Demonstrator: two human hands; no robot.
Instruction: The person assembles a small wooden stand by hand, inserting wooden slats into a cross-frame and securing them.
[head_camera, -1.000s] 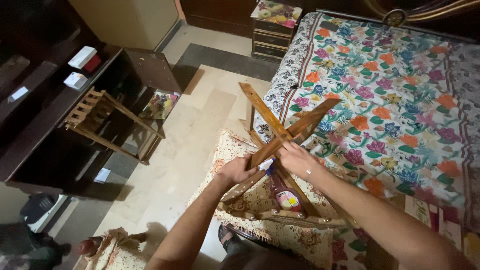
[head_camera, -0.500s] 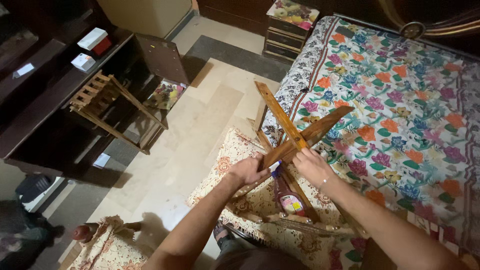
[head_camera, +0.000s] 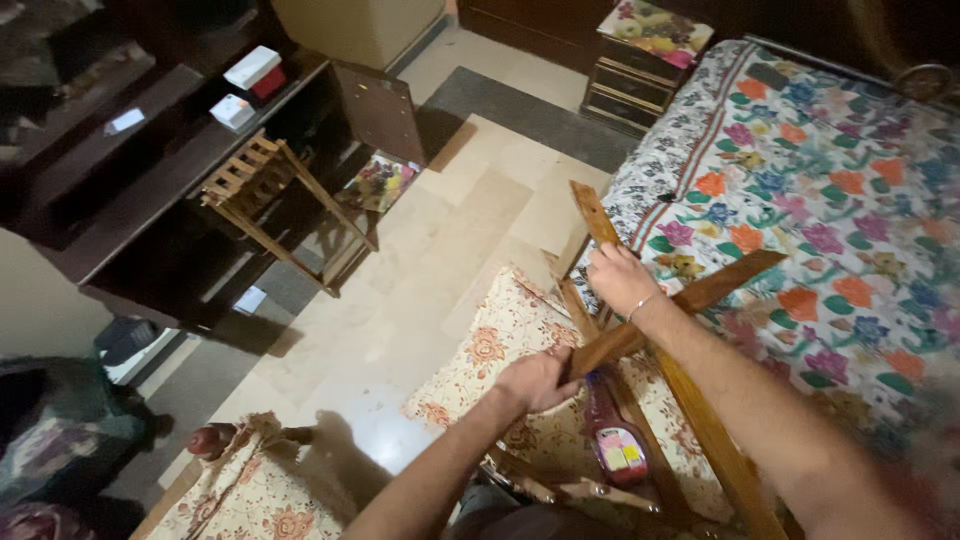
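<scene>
Right hand (head_camera: 620, 280) has climbed to grip the upper wooden slat (head_camera: 592, 212); left hand (head_camera: 535, 380) stays clenched on the crossing slat (head_camera: 680, 310), frame held upright.

Bare forearms, thin wrist bracelet (head_camera: 641, 305)

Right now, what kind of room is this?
Probably a bedroom in a home: a bed with a flowery cover, a dark shelf unit, and a tiled floor with a cloth on it.
</scene>
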